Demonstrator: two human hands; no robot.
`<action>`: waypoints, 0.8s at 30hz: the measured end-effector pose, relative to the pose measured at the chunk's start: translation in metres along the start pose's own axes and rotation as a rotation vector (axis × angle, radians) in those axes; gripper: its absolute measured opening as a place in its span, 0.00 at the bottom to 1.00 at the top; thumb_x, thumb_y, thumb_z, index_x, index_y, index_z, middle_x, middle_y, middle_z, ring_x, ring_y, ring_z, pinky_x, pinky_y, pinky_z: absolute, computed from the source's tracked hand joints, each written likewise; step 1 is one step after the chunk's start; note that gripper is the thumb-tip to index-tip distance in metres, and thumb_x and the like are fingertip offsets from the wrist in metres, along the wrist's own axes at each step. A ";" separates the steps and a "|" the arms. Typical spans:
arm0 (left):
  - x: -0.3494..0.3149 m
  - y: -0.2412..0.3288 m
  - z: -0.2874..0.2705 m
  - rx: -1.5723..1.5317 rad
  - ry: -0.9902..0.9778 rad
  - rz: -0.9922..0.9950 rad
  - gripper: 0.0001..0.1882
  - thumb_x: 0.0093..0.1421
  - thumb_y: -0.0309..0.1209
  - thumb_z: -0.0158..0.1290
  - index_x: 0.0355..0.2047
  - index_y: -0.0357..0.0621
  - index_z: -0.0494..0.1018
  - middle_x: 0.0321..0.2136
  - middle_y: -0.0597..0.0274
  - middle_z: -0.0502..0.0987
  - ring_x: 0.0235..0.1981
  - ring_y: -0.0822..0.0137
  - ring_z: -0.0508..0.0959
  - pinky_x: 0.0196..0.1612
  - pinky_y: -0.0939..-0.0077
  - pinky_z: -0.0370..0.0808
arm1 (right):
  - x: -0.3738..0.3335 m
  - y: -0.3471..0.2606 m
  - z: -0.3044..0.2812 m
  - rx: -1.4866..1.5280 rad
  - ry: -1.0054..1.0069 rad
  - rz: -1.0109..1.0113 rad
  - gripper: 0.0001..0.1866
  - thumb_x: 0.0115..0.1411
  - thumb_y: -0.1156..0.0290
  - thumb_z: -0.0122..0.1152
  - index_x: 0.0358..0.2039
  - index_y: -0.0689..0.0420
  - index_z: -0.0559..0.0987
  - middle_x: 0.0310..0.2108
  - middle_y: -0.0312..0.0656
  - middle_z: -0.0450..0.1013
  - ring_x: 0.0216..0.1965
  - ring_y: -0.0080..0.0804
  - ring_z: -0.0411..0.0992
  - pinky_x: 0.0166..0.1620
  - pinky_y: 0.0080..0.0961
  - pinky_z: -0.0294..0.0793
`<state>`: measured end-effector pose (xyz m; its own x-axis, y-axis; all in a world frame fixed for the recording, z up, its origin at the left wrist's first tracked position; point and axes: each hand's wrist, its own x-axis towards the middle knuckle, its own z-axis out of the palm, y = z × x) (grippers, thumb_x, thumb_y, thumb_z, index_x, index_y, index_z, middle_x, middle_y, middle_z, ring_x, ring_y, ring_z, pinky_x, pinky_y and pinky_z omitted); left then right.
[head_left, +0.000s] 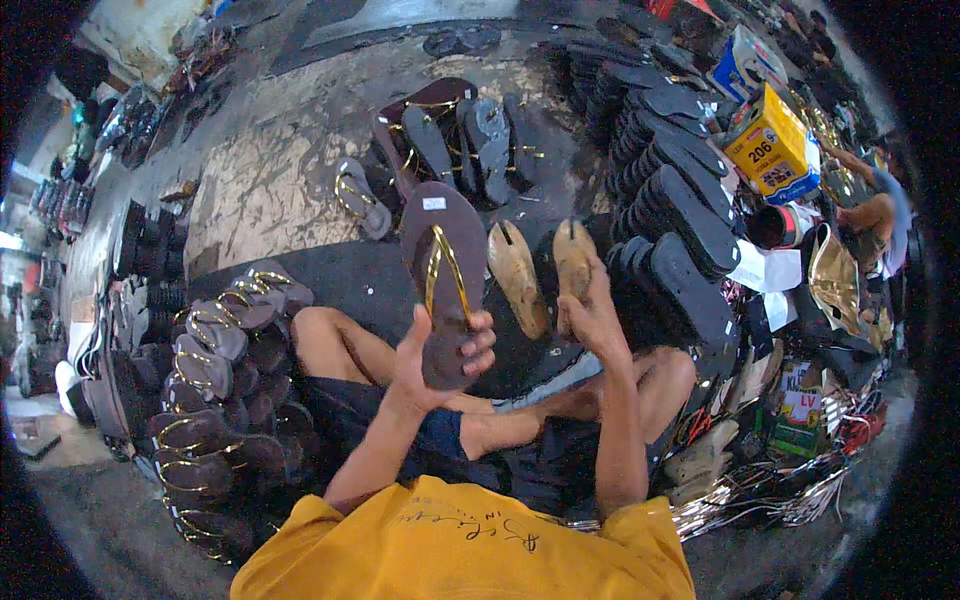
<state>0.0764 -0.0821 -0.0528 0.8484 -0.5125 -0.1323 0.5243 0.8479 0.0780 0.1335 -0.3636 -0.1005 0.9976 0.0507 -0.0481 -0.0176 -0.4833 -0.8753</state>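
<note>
In front of me, my left hand (418, 368) grips the heel end of a dark brown flip-flop (418, 245), thumb on one side and fingers round the other. The sandal carries a gold V-shaped strap and a small white label near its toe. My right hand (598, 322) is closed round the narrow end of a tan wooden shoe last (573, 252), whose slotted broad end points away from me. Between the two hands lies a second wooden last (515, 275), also slotted, which neither hand touches. The sandal and the held last are apart.
Several gold-strapped sandals (205, 365) are heaped at my left. Tall stacks of dark soles (680, 215) stand at right, beside a yellow tin (770, 145) and gold sheet material (838, 280). More sandals (428, 145) lie ahead. Another person (885, 215) sits at far right.
</note>
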 end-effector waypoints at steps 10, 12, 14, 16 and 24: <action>-0.044 -0.054 0.030 0.237 -0.212 -0.509 0.37 0.67 0.42 0.66 0.70 0.46 0.62 0.50 0.57 0.73 0.46 0.66 0.75 0.43 0.69 0.76 | 0.033 -0.175 -0.051 0.237 -0.331 -0.411 0.50 0.45 0.65 0.90 0.69 0.53 0.73 0.53 0.48 0.83 0.47 0.33 0.83 0.57 0.36 0.80; -0.041 -0.043 0.028 0.461 -0.067 -0.405 0.36 0.65 0.32 0.68 0.69 0.43 0.64 0.53 0.57 0.75 0.52 0.67 0.76 0.52 0.68 0.77 | 0.035 -0.153 -0.044 0.116 -0.337 -0.356 0.50 0.45 0.65 0.90 0.69 0.54 0.74 0.53 0.46 0.82 0.45 0.31 0.83 0.55 0.33 0.80; -0.043 -0.034 0.012 0.894 0.161 -0.247 0.34 0.65 0.34 0.68 0.67 0.41 0.67 0.54 0.58 0.76 0.55 0.69 0.76 0.55 0.70 0.77 | 0.037 -0.138 -0.036 0.039 -0.326 -0.239 0.51 0.44 0.64 0.90 0.69 0.54 0.74 0.56 0.46 0.81 0.49 0.33 0.81 0.57 0.33 0.77; -0.058 -0.016 -0.001 1.336 0.338 -0.058 0.24 0.66 0.34 0.68 0.56 0.32 0.78 0.45 0.64 0.83 0.48 0.73 0.79 0.55 0.72 0.78 | 0.043 -0.136 -0.022 -0.104 -0.311 -0.310 0.53 0.43 0.63 0.90 0.70 0.53 0.73 0.59 0.47 0.78 0.56 0.36 0.78 0.62 0.36 0.73; -0.117 0.071 0.012 1.293 0.836 0.813 0.27 0.64 0.23 0.66 0.64 0.35 0.76 0.51 0.60 0.84 0.51 0.72 0.80 0.57 0.73 0.77 | 0.230 0.048 0.023 0.047 -0.089 -0.245 0.41 0.57 0.79 0.70 0.72 0.60 0.68 0.63 0.52 0.75 0.63 0.48 0.72 0.68 0.44 0.72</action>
<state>0.0149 0.0363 -0.0202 0.8583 0.5096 -0.0610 0.0875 -0.0281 0.9958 0.3604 -0.3552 -0.1643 0.9625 0.2392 0.1277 0.2186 -0.4056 -0.8875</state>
